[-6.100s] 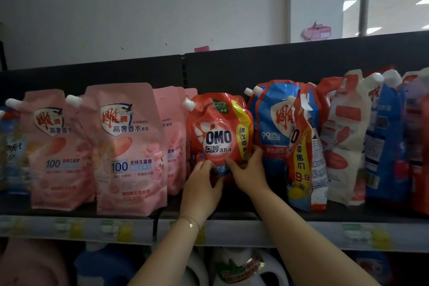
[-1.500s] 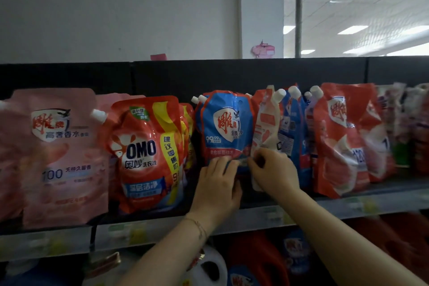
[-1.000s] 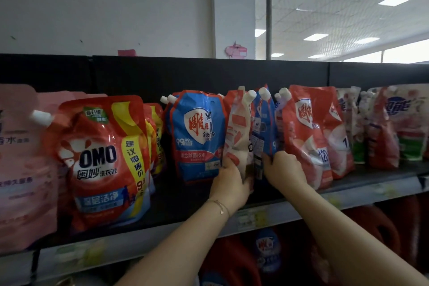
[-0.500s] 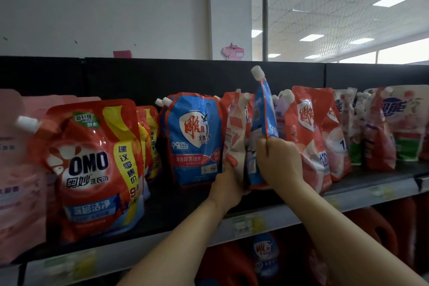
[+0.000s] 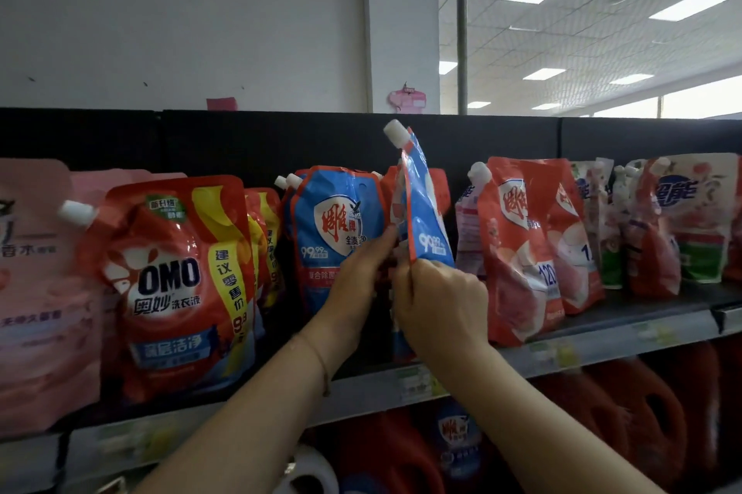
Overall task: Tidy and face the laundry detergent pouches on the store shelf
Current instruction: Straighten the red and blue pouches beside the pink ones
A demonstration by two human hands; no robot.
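Note:
My right hand [image 5: 439, 307] grips a blue detergent pouch [image 5: 423, 212] with a white cap, lifted above the row and turned edge-on. My left hand [image 5: 363, 273] presses its fingers against the left side of that pouch, in front of a front-facing blue pouch [image 5: 335, 228] standing on the shelf. A red-and-white pouch behind the lifted one is mostly hidden. A red OMO pouch [image 5: 172, 285] stands to the left, facing forward. Red pouches [image 5: 526, 244] stand to the right, angled.
Pink pouches [image 5: 36, 293] fill the far left and white-and-green ones [image 5: 698, 216] the far right. The shelf edge [image 5: 602, 349] carries price labels. A black back panel [image 5: 241, 144] rises behind the row. Red jugs [image 5: 642, 425] stand on the shelf below.
The blue pouch has been lifted out of the row and raised higher in my right hand. My left hand has moved up to its left side.

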